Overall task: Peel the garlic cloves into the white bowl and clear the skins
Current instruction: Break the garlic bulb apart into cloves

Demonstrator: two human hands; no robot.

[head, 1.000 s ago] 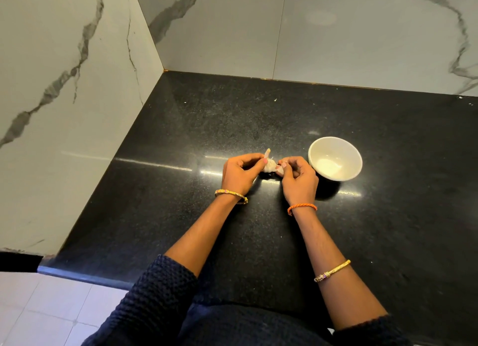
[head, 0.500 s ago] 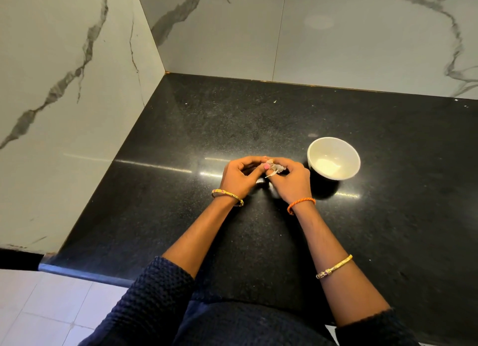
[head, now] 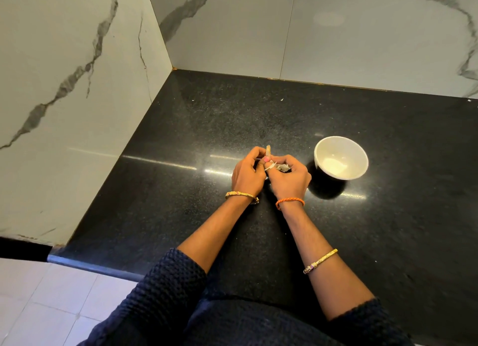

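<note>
Near the middle of the frame two hands meet over a black speckled countertop (head: 362, 242). The left hand (head: 247, 176) has its fingers curled in, and its thumb and fingertips pinch a piece of garlic (head: 268, 151) whose pale dry stalk end pokes up above the knuckles. The right hand (head: 289, 179) is likewise curled, its fingers closed on the papery garlic skin (head: 280, 167) that shows as a whitish scrap between the two hands. How many cloves sit inside the grips cannot be told; only one piece of garlic is visible.

One white bowl (head: 341, 157) stands upright on the counter just right of the right hand, not touching it; its inside is pale, and whether anything lies in it is unclear.

Three bracelets can be counted: one gold bangle (head: 241, 195) on the left wrist, one orange braided band (head: 289, 203) on the right wrist, and one more gold bangle (head: 320, 261) further down the right forearm, toward the lower right. Two dark blue knitted sleeves (head: 165, 291) are pushed up along the lower edge of the frame.

Two white marble-veined wall panels (head: 72, 87) close the corner at upper left and along the top. A few tiny pale flecks (head: 282, 99) lie on the counter near the back wall. Light floor tiles (head: 51, 307) fill the lower left corner
</note>
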